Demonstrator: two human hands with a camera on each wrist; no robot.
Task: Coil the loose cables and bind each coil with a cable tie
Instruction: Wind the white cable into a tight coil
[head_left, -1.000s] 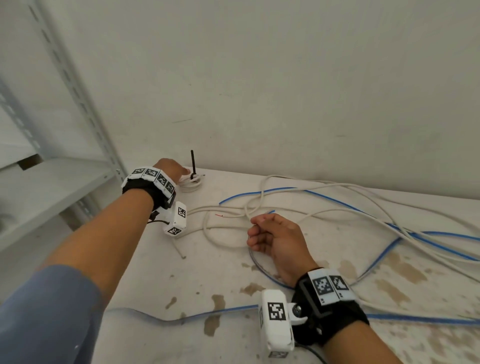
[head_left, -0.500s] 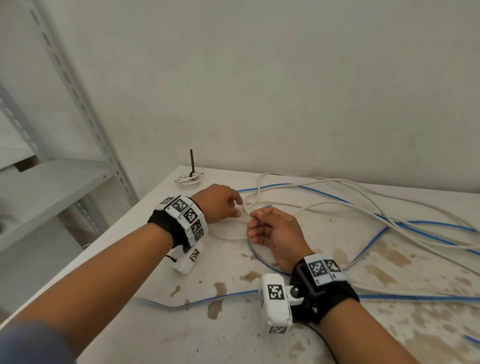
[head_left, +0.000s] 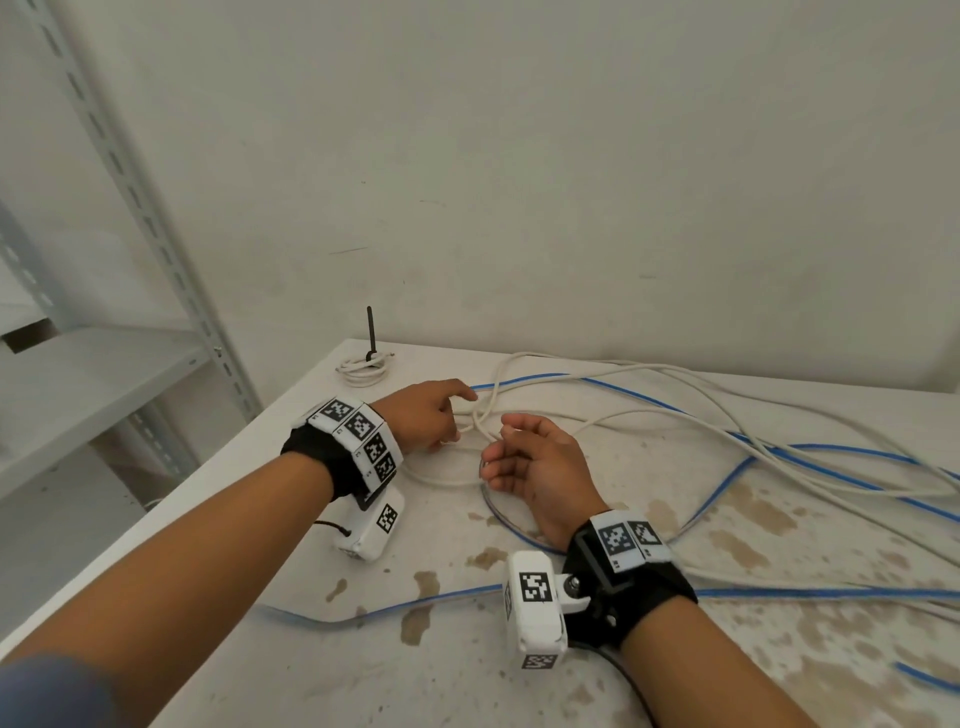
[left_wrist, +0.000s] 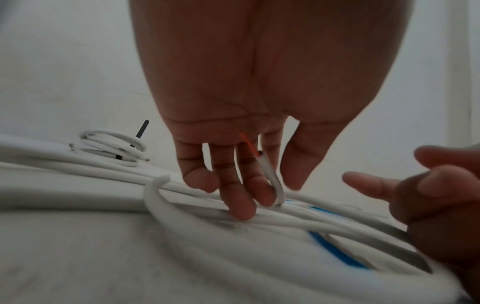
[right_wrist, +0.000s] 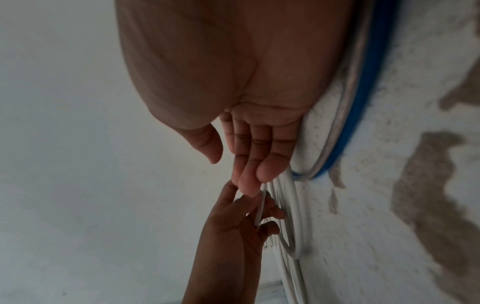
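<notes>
Our left hand (left_wrist: 249, 144) pinches the cut end of the white cable (left_wrist: 272, 181) between thumb and fingers. Our right hand (head_left: 540, 467) rests on the counter (head_left: 519, 691), fingers loosely curled, gripping nothing we can see. The white cable sprawls in loops with a blue cable (head_left: 810, 592); 1 tied coil (head_left: 363, 370) sits at the far corner. It looks light, springy and smooth, so hold near the end and gather loops.

Table (head_left: 291, 587) near-left area bare, open for a hand. White cables (head_left: 649, 415) and blue cables (head_left: 831, 452) sprawl across middle and right side. Tied coil (head_left: 363, 370) blocks far-left corner.
</notes>
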